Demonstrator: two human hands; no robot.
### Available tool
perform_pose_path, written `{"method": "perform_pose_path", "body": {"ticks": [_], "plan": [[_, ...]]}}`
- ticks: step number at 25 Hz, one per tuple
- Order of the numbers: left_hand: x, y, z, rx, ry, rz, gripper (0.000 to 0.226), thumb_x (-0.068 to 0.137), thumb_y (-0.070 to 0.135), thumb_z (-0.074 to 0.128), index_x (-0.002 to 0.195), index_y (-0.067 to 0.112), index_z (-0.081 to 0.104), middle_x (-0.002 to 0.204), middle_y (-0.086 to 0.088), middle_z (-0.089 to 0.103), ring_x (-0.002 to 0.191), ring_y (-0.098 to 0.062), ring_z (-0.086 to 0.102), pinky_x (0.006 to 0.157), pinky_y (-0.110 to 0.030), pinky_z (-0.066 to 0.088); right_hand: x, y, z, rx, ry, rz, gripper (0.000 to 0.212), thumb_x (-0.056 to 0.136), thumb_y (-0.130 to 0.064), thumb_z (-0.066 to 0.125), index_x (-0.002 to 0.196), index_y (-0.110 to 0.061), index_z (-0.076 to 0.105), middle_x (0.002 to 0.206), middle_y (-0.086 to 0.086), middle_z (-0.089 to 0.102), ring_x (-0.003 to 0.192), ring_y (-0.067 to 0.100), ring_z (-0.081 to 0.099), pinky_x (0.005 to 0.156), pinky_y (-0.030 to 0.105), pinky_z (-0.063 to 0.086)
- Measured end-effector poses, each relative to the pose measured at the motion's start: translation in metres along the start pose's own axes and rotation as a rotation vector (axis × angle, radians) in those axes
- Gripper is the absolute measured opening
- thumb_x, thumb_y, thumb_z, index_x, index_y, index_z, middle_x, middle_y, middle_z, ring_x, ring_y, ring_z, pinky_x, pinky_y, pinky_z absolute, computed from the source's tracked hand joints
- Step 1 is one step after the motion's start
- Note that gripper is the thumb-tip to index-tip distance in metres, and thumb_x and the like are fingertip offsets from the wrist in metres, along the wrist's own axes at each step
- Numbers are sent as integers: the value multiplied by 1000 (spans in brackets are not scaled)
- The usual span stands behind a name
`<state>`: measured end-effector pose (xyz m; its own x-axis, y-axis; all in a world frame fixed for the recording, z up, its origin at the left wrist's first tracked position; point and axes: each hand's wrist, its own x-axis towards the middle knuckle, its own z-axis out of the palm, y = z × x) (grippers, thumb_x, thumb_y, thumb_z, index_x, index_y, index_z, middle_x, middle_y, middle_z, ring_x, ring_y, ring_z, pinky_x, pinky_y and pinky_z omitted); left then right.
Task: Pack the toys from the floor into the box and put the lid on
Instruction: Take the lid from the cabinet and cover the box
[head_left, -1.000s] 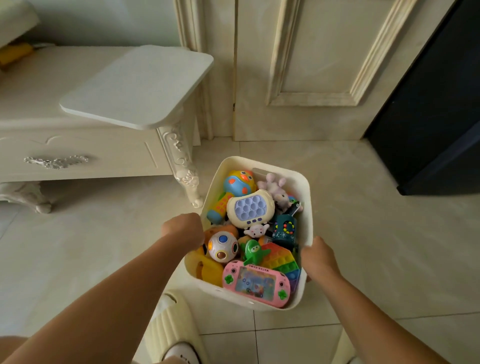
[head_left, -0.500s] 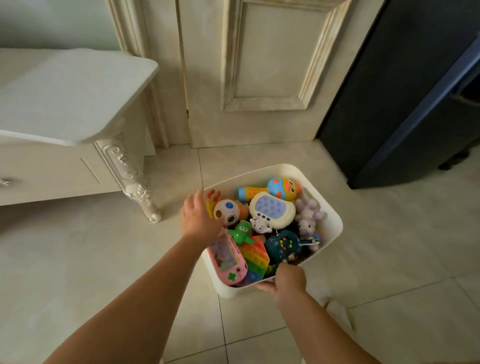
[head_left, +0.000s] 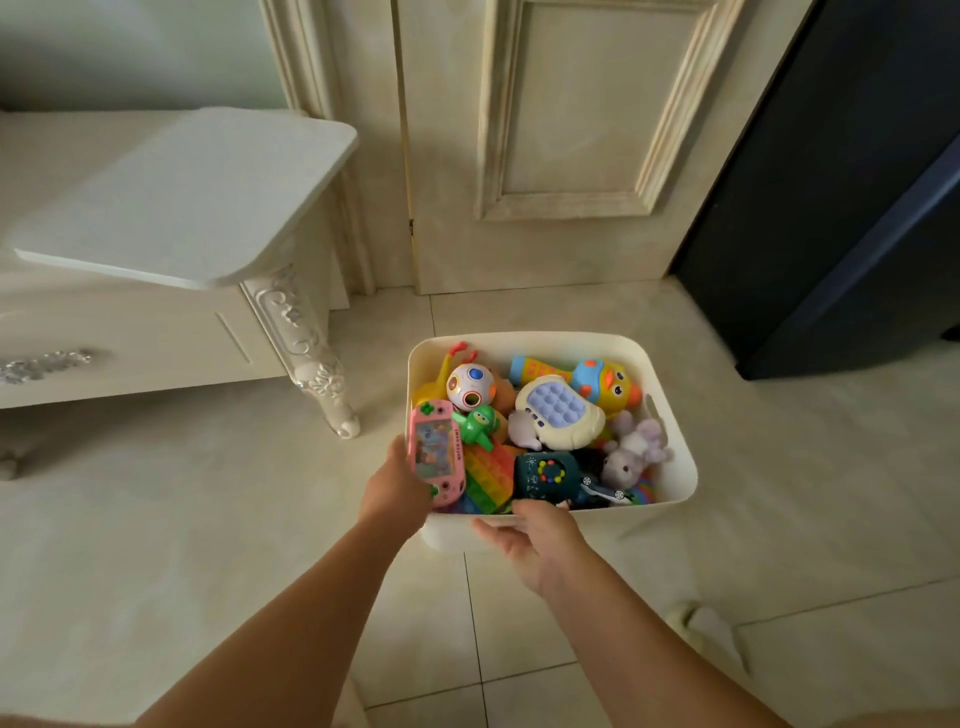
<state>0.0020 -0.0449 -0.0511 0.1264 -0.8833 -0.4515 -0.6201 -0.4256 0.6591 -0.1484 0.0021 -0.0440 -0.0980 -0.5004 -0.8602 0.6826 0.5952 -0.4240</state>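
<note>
We have swung the box (head_left: 545, 345) round since a second ago. Its long side now faces us at lower centre of frame, with toys heaped to the rim. Our left grip (head_left: 397, 488) clasps the near left corner beside the pink game (head_left: 434, 452), and our right grip (head_left: 537, 540) curls over the near rim. Packing looks done; the lid, out of view, still has to go on.

Smooth matt plastic box (head_left: 670, 467), glossy pink plastic game (head_left: 434, 452) by the left hand (head_left: 397, 491), fuzzy plush bunny (head_left: 631, 457) further right, shiny floor tiles (head_left: 208, 519).
</note>
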Motion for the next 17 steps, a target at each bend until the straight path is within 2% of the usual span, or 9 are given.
{"method": "perform_pose_path", "body": {"ticks": [1, 3, 5, 7, 9, 11, 13, 15, 17], "plan": [[2, -1, -4, -44, -33, -25, 55, 87, 5, 45, 137, 26, 40, 112, -7, 63, 92, -31, 65, 70, -47, 60, -2, -1, -5, -103, -47, 39, 22, 98, -6, 49, 115, 8, 53, 117, 27, 59, 83, 37, 64, 50, 41, 59], [3, -1, -14, -114, -87, -78, 58, 88, 6, 47, 142, 24, 40, 117, -9, 63, 95, -27, 63, 75, -42, 59, -10, -5, -11, -371, -164, 164, 37, 101, -29, 45, 107, 6, 57, 105, 26, 65, 81, 37, 69, 56, 38, 60], [-1, 4, -28, -152, -117, -101, 58, 89, 9, 51, 145, 19, 39, 119, -10, 62, 92, -23, 59, 77, -36, 55, -19, -12, -3, -516, -286, 196, 49, 101, -40, 40, 104, 4, 62, 92, 23, 71, 76, 35, 72, 60, 36, 61], [-4, 13, -49, -166, -117, -84, 59, 89, 12, 56, 145, 18, 38, 113, -12, 61, 86, -23, 58, 75, -34, 52, -29, -25, 19, -490, -349, 97, 44, 100, -38, 43, 105, 1, 63, 89, 21, 71, 72, 32, 72, 60, 34, 60], [-5, 29, -77, -149, -71, -24, 59, 90, 14, 57, 145, 18, 38, 126, -16, 57, 98, -27, 60, 77, -33, 51, -38, -47, 45, -482, -338, -38, 33, 99, -29, 48, 111, -1, 59, 94, 21, 69, 75, 32, 71, 63, 35, 60], [-2, 46, -116, -90, 37, 30, 56, 90, 14, 56, 144, 15, 39, 136, -17, 52, 109, -30, 57, 80, -33, 51, -52, -72, 72, -625, -311, -149, 29, 97, -22, 50, 116, -1, 56, 95, 19, 67, 79, 30, 68, 69, 37, 58], [1, 58, -156, -52, 163, 2, 46, 89, 11, 54, 135, 6, 47, 127, -16, 55, 109, -33, 58, 82, -38, 52, -64, -94, 96, -810, -254, -267, 29, 96, -20, 51, 118, -1, 56, 90, 16, 65, 75, 27, 65, 66, 35, 56], [2, 58, -184, -335, 209, -95, 33, 87, 6, 52, 119, 2, 55, 110, -14, 58, 98, -30, 61, 74, -39, 52, -72, -104, 117, -900, -215, -364, 26, 95, -18, 51, 114, -1, 58, 86, 14, 65, 70, 24, 64, 58, 31, 53], [2, 56, -199, -841, 166, -139, 22, 84, 4, 51, 105, 5, 58, 106, -11, 55, 98, -26, 59, 77, -39, 53, -71, -102, 127, -882, -218, -403, 21, 95, -18, 52, 107, -2, 60, 86, 13, 66, 70, 24, 65, 57, 30, 52]]}}
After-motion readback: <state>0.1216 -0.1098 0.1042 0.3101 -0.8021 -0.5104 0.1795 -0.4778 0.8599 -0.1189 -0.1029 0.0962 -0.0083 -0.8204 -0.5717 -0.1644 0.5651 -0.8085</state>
